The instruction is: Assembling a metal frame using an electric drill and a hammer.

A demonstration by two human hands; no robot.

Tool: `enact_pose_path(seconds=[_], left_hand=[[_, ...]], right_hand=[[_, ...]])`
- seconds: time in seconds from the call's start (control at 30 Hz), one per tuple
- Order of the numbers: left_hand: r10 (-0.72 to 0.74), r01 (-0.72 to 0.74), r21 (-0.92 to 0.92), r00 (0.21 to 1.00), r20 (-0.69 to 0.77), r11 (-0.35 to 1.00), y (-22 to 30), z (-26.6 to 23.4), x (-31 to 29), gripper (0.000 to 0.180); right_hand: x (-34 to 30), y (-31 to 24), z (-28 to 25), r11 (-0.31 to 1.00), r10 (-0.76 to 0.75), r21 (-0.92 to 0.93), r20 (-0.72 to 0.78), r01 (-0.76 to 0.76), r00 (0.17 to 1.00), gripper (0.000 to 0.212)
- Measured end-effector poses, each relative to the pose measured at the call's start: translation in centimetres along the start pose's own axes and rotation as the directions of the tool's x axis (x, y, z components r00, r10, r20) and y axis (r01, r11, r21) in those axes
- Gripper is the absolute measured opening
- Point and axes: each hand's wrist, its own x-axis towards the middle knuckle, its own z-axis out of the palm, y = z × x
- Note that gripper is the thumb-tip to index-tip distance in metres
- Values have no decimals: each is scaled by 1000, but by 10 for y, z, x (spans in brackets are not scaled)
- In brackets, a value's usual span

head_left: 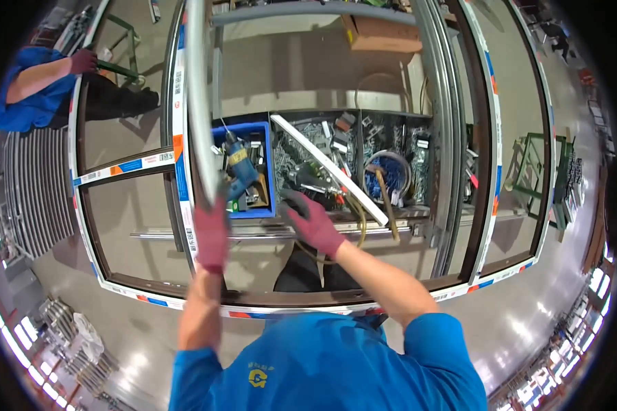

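While left hand (211,231) (blurred) seemingly clasps pale bar (199,103), right hand (311,222) half-curled.

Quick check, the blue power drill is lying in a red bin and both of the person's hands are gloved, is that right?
Not quite: the bin is blue, not red, as the head view shows. The blue power drill does lie in it, and the left hand and right hand are both gloved.
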Motion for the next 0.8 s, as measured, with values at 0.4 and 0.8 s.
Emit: enact_pose_path(seconds=[0.4,0.8], left_hand=[[-384,408,-647,904,188,645,170,121,-115,32],[9,73,-433,983,185,898,244,76,-159,48]], right_hand=[[-14,14,-23,843,196,520,-59,-137,979,39],[-140,-206,-300,27,-824,-999,0,39,566,81]])
